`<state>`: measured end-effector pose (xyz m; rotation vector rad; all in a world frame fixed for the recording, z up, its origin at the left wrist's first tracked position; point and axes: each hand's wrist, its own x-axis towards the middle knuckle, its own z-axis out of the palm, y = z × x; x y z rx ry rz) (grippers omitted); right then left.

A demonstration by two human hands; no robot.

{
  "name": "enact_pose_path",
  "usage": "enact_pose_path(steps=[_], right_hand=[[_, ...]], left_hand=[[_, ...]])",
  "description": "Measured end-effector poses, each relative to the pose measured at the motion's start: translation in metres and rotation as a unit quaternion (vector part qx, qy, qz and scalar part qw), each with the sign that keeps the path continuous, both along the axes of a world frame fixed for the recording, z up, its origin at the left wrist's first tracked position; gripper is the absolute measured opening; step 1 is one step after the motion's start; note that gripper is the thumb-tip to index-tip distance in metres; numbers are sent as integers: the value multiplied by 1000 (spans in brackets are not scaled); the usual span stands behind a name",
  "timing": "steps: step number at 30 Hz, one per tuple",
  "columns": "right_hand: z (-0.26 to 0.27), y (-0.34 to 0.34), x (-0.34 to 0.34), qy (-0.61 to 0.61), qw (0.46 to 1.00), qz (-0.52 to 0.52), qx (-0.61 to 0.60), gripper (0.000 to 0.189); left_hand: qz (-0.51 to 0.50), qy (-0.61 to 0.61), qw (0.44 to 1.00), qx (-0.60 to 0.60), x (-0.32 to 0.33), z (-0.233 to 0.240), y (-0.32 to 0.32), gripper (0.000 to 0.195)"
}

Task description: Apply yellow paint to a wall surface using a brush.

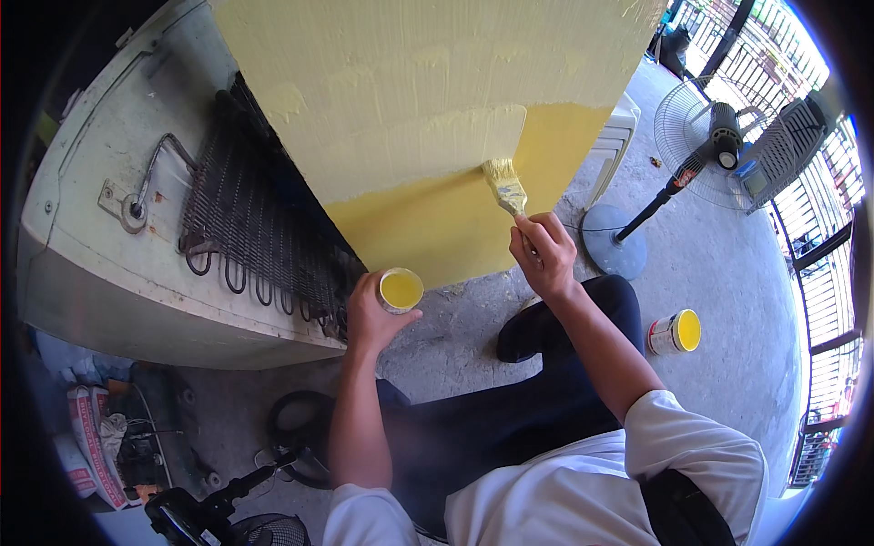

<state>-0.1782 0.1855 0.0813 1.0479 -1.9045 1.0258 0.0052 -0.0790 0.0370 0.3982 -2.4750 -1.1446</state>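
Note:
My left hand (372, 310) is wrapped around a small tub of yellow paint (401, 289), held upright near the foot of the wall. In my right hand (547, 254) is the handle of a paintbrush (505, 185), whose paint-coated bristles point at the wall (437, 225) and appear to touch it. Pale yellow wet paint covers the wall's upper part, streaked and uneven, with a stepped lower edge. Below and to the right of that edge the surface is a deeper yellow.
Left of the wall stands an old refrigerator (102, 273) with black condenser coils (252, 225). Another open paint can (688, 331) sits on the concrete floor at right. Beyond are a pedestal fan (725, 140) and white plastic stools (618, 130). Another fan (205, 508) is at lower left.

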Motion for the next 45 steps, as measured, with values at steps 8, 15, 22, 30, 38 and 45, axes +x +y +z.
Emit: enact_pose_path(steps=[8,15,22,30,38,45], right_hand=[[27,16,13,-105,993,-14,-59,21],[-2,51,35,-497,853,31,-155,25],[-17,69,61,-401,915,2,36,36],[37,63,47,-153,988,3,29,46],[85,53,13,101,995,-7,23,41],[97,41,-7,145,989,-26,19,38]], left_hand=[[-8,8,1000,-2,0,-4,-3,76],[-12,-3,1000,-17,-1,-5,-2,76],[-11,2,1000,-26,1,-10,-2,76],[-10,-10,999,-32,4,-12,-7,79],[-19,-7,999,-40,1,-17,-6,78],[-29,-5,999,-37,1,-18,-6,77]])
